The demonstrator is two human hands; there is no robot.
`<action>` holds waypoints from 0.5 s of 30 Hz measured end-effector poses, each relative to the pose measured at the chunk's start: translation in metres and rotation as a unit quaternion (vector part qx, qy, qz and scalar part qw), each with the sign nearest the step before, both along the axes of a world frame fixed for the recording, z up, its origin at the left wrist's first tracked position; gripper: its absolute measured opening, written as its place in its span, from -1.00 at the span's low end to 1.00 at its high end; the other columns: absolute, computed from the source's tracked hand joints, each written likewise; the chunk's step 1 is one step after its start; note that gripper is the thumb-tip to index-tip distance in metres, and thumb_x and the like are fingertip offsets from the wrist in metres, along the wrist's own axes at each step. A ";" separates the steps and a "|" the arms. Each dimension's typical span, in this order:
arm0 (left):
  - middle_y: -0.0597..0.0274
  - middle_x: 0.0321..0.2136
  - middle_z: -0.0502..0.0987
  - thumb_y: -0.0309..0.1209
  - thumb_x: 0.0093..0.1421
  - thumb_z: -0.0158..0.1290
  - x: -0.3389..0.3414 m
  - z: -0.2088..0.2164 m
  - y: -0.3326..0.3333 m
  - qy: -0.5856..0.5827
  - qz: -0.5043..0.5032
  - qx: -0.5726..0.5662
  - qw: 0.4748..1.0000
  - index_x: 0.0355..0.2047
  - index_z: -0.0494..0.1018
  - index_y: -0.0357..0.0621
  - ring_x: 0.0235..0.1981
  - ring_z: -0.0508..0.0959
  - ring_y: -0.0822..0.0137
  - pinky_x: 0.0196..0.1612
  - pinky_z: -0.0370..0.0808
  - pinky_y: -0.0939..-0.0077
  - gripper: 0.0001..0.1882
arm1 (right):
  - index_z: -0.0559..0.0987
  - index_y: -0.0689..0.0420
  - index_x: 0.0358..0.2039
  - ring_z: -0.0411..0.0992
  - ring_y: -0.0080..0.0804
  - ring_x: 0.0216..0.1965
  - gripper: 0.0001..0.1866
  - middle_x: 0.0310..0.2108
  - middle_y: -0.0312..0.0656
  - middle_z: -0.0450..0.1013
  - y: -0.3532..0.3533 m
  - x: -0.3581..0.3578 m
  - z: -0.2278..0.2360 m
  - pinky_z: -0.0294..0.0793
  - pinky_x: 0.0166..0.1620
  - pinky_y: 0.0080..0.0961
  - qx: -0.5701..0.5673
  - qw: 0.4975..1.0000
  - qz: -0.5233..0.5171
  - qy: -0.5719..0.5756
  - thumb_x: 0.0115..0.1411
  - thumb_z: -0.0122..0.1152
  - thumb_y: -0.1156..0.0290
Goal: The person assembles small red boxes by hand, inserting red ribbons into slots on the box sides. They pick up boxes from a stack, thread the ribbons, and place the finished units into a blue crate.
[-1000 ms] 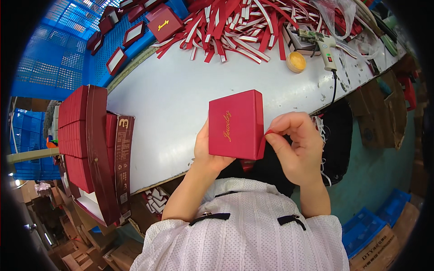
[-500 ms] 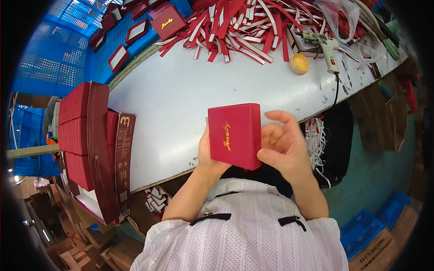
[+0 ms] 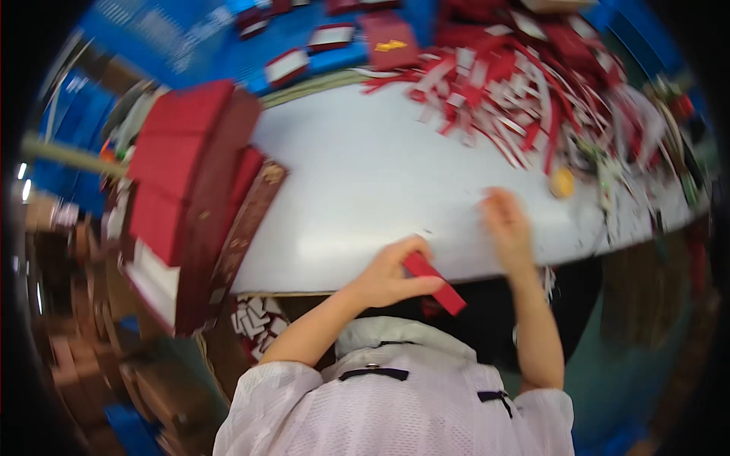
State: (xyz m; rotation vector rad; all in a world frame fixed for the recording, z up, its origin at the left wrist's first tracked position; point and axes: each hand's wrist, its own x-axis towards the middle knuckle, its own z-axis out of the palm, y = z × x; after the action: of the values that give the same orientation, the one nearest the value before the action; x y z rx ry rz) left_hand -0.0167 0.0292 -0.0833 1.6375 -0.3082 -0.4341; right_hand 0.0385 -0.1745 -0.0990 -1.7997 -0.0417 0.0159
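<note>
My left hand is closed around a small red box, held on edge near the table's front edge, so its narrow side shows. To its right, my right hand is held out over the white table, apart from the box. Its fingers are stretched out and blurred, with nothing visible in them. Beyond that hand lies a heap of red and white strips. A small yellow tub and a pale glue gun, both blurred, are at the heap's right end.
A dark red carton packed with red boxes stands at the left of the white table. Behind the table, a blue crate holds several red boxes. Below the table's front edge lie white and red pieces.
The view has shifted. My left hand has turned the box from its lettered face to its narrow side. My right hand has moved away from the box, forward over the table.
</note>
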 end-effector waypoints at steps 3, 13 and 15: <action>0.24 -0.46 0.39 -0.48 -0.04 0.05 -0.009 0.009 0.017 -0.065 -0.051 0.001 0.997 -0.51 0.32 -0.22 -0.39 0.37 0.39 -0.28 0.28 0.54 -0.87 | 0.29 0.24 -0.11 0.28 -0.34 -0.25 -0.62 -0.23 -0.08 0.29 -0.052 0.060 -0.036 0.29 -0.27 -0.58 -0.244 0.940 -0.111 -0.210 0.02 -0.01 0.44; 0.19 -0.37 0.41 -0.36 0.18 -0.26 -0.058 0.168 0.262 -0.384 0.615 -0.170 0.668 -0.37 0.29 -0.22 -0.35 0.41 0.38 -0.20 0.33 0.47 -0.80 | 0.33 0.27 -0.52 0.25 -0.45 -0.62 -0.86 -0.62 -0.18 0.31 -0.062 0.085 -0.041 0.25 -0.47 -0.55 -0.280 0.937 -0.117 -0.173 0.02 -0.02 0.44; 0.25 -0.41 0.41 -0.36 0.17 -0.24 -0.073 0.160 0.355 -0.343 0.665 -0.005 0.663 -0.39 0.31 -0.21 -0.39 0.41 0.43 -0.26 0.32 0.48 -0.80 | 0.33 0.28 -0.52 0.25 -0.44 -0.60 -0.89 -0.60 -0.17 0.30 -0.047 0.076 -0.034 0.24 -0.47 -0.56 -0.243 0.948 -0.108 -0.171 0.03 -0.04 0.49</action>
State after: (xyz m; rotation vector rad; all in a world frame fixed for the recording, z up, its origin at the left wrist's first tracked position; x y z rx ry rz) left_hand -0.0899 0.3843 0.0770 1.5163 0.3961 1.3324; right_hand 0.1142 -0.2212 -0.1327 -2.2737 -0.0942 -0.4828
